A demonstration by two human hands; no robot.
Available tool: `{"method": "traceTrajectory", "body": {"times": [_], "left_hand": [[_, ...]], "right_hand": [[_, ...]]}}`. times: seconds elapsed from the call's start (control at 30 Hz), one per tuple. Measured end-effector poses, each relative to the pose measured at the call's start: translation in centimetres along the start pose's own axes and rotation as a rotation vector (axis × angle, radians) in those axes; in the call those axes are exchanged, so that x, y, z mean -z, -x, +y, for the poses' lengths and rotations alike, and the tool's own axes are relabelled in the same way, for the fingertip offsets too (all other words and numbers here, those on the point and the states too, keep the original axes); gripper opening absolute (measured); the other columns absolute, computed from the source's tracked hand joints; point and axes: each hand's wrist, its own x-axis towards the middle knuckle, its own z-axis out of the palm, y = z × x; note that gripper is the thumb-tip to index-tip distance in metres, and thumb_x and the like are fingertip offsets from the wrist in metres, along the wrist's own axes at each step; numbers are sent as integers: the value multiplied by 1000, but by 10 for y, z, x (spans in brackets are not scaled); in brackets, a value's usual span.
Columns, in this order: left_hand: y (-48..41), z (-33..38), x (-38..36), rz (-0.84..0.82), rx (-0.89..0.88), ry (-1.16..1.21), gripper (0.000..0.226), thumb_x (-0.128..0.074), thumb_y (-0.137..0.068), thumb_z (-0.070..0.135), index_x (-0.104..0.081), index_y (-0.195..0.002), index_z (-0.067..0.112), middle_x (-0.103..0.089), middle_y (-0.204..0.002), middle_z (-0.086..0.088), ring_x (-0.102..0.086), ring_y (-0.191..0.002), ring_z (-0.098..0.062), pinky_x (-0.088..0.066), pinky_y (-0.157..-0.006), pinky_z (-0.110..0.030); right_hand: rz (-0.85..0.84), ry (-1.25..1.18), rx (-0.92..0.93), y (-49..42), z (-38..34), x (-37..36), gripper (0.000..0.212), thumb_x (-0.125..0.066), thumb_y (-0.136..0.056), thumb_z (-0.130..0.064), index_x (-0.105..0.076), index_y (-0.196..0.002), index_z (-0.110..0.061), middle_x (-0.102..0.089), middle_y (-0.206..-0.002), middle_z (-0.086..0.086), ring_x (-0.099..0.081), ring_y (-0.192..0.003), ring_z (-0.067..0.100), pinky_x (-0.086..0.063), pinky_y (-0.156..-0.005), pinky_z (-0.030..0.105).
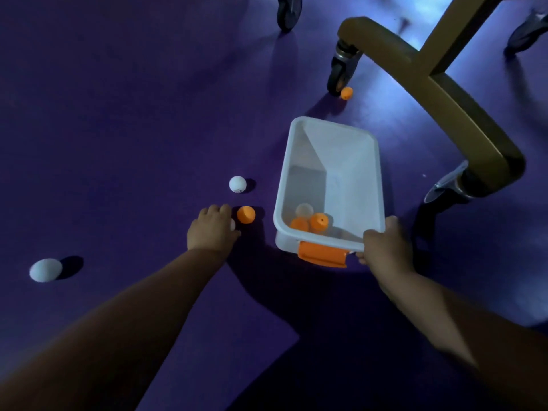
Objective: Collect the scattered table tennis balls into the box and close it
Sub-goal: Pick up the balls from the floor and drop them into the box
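Note:
A white plastic box [370, 179] with an orange latch [322, 254] lies open on the purple floor. Two orange balls [318, 222] and a white ball [304, 209] rest in its near end. My right hand [385, 247] grips the box's near right corner. My left hand [212, 229] is down on the floor, fingers closed over a white ball [232, 224] that barely shows. An orange ball [246, 214] lies just right of that hand, and a white ball [237, 184] lies beyond it. Another white ball [46, 270] sits far left. An orange ball [346, 93] rests against a caster. No lid is in view.
A brown wheeled frame [439, 84] stands over the floor behind and to the right of the box, with casters [339, 72] at far centre and one [450, 185] close to the box's right side. More wheels [288, 10] stand at the top edge.

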Motion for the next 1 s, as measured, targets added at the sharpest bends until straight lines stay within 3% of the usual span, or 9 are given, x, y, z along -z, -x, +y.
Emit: {"method": "traceTrajectory", "body": {"times": [0.1, 0.17, 0.23, 0.33, 0.43, 0.6, 0.77, 0.9, 1.0], "left_hand": [[1, 1, -4, 78, 38, 107, 15, -48, -84, 1, -48, -99, 2, -53, -106, -16, -50, -92, -31, -39, -65, -35], [1, 6, -4, 141, -13, 164, 20, -47, -80, -3, -49, -99, 1, -50, -105, -17, -48, -84, -31, -38, -58, -37], [-1, 12, -3, 147, -103, 177, 37, -50, -80, -2, -50, -116, 5, -46, -117, -17, -50, -89, -33, -43, -58, -40], [-5, 21, -1, -32, -155, 55, 60, -58, -86, 16, -35, -141, 23, -36, -134, -12, -46, -112, -32, -48, -73, -44], [-8, 23, -5, -152, -121, -42, 48, -52, -91, 20, -39, -137, 23, -41, -124, -12, -48, -108, -30, -44, -74, -40], [-8, 36, 14, 207, 73, 409, 28, -49, -92, 26, -51, -117, 15, -55, -112, -15, -55, -91, -33, -39, -69, -34], [-3, 89, 62, 399, -240, 806, 39, -62, -86, 34, -53, -122, 21, -59, -115, 3, -56, -94, -11, -45, -81, -26], [6, 116, 63, 294, -529, 617, 50, -66, -84, 36, -51, -128, 18, -56, -116, -2, -52, -93, -10, -44, -79, -26], [4, 115, 51, 186, -557, 535, 61, -66, -82, 41, -45, -134, 17, -50, -123, -7, -54, -99, -22, -48, -82, -34]], "right_hand": [[37, 32, 2, -3, 4, -7, 40, -34, -67, -23, -46, -103, -11, -60, -112, 22, -63, -91, 44, -54, -78, 54], [49, 32, 0, -5, 5, -9, 44, -32, -63, -23, -47, -103, -10, -60, -112, 22, -63, -94, 45, -53, -80, 55], [54, 29, -8, -2, 1, -8, 43, -33, -67, -21, -47, -105, -9, -60, -113, 22, -63, -95, 44, -54, -80, 55], [54, 17, -16, -1, -1, -7, 32, -38, -76, -13, -48, -106, -7, -59, -114, 21, -63, -95, 44, -54, -80, 55], [58, 6, -7, 0, 0, -7, 32, -37, -74, -13, -48, -104, -6, -59, -113, 21, -63, -95, 45, -54, -79, 55], [64, -2, -4, 3, -3, -4, 26, -40, -87, -4, -48, -112, -2, -56, -119, 21, -59, -102, 41, -53, -84, 47], [73, 9, 0, 6, -4, 0, 25, -40, -88, -2, -48, -112, 2, -53, -123, 22, -53, -110, 38, -43, -83, 38], [48, -20, 9, 7, -5, 0, 23, -40, -88, -6, -47, -109, 1, -55, -119, 23, -57, -103, 40, -46, -77, 37], [20, -27, 43, 8, -4, -1, 34, -38, -77, -28, -47, -101, -5, -57, -113, 23, -61, -94, 44, -53, -79, 53]]}}
